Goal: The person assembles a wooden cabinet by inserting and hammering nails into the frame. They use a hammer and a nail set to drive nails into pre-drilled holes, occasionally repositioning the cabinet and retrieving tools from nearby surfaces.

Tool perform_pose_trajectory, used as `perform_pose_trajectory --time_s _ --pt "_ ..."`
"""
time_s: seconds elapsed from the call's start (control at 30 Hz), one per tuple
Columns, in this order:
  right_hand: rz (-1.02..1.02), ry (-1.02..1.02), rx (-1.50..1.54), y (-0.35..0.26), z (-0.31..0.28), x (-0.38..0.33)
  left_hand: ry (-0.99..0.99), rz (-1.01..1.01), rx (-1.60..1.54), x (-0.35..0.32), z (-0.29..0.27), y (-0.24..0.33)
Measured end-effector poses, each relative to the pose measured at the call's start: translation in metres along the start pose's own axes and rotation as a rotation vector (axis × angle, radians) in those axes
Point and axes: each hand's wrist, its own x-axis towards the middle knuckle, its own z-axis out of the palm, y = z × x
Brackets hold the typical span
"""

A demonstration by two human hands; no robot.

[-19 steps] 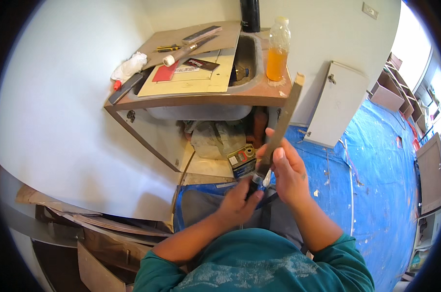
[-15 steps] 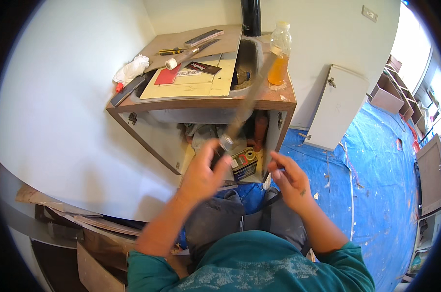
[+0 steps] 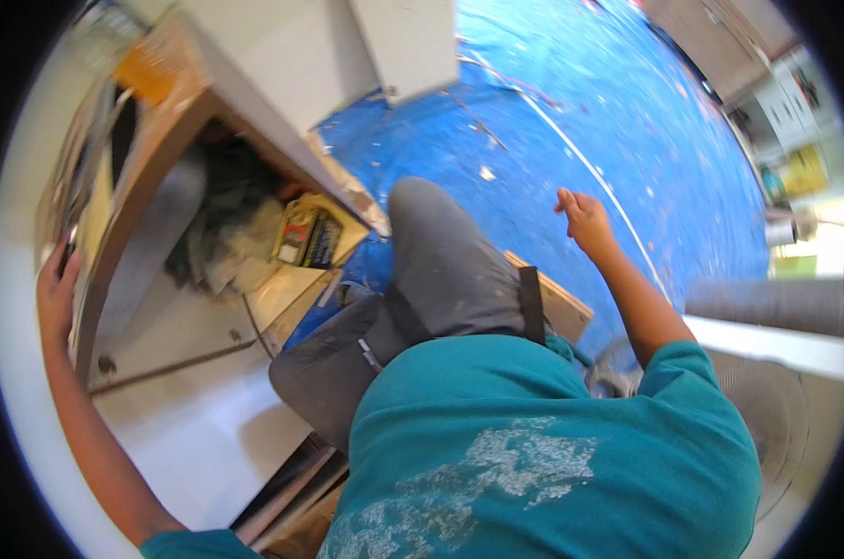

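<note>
My left hand [image 3: 58, 293] is at the far left, beside the front edge of the cabinet top. Its fingers close round the dark handle [image 3: 66, 259] of a long-bladed tool. A shiny collar shows just above the fingers, while the blade is hard to make out against the clutter on the counter. Out to the right, my right hand [image 3: 585, 222] hangs over the blue sheet with its fingers curled in and nothing visible in them. The open-fronted wooden cabinet [image 3: 128, 186] fills the left side, and a bottle of orange liquid [image 3: 150, 73] stands on its top.
Inside the cabinet are a yellow and black box [image 3: 308, 233] and crumpled material [image 3: 221, 210]. A white door panel [image 3: 408, 47] leans behind it. Blue sheeting [image 3: 534, 140] covers the floor. A wooden board [image 3: 562, 303] lies by my leg, and a fan [image 3: 767, 410] stands at right.
My view and body have turned to the right. My left hand has brought the long-bladed tool down to the cabinet top, and my right hand has swung out over the floor.
</note>
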Motion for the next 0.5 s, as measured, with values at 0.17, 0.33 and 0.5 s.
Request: perform_pose_trajectory --time_s 0.17,0.33,0.5 --pt "0.242 -0.127 -0.039 0.07 -0.006 -0.057 0.076 -0.023 -0.145 0.052 0.017 -0.044" --pt "0.253 -0.462 -0.174 0.089 0.027 -0.12 0.151 0.027 0.078 0.074 0.026 -0.055" --pt "0.138 -0.614 -0.405 0.07 0.041 -0.144 0.277 0.123 0.263 0.084 0.025 -0.043"
